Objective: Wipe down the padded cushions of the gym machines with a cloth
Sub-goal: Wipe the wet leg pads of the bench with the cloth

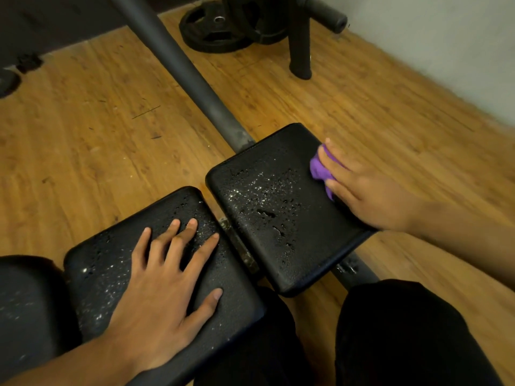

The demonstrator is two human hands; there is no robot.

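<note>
Two black padded cushions sit side by side, both speckled with water drops. My left hand [167,291] rests flat with spread fingers on the near left cushion [106,274]. My right hand [365,190] presses a bunched purple cloth [319,168] onto the upper right part of the far right cushion [273,207]. Most of the cloth is hidden under my fingers.
A grey steel tube [178,65] runs diagonally from the top down to the cushions. Black weight plates [220,29] and a black machine post [299,45] stand on the wooden floor [83,135] at the back. A pale wall [446,51] is on the right. My dark-trousered legs [404,338] are below.
</note>
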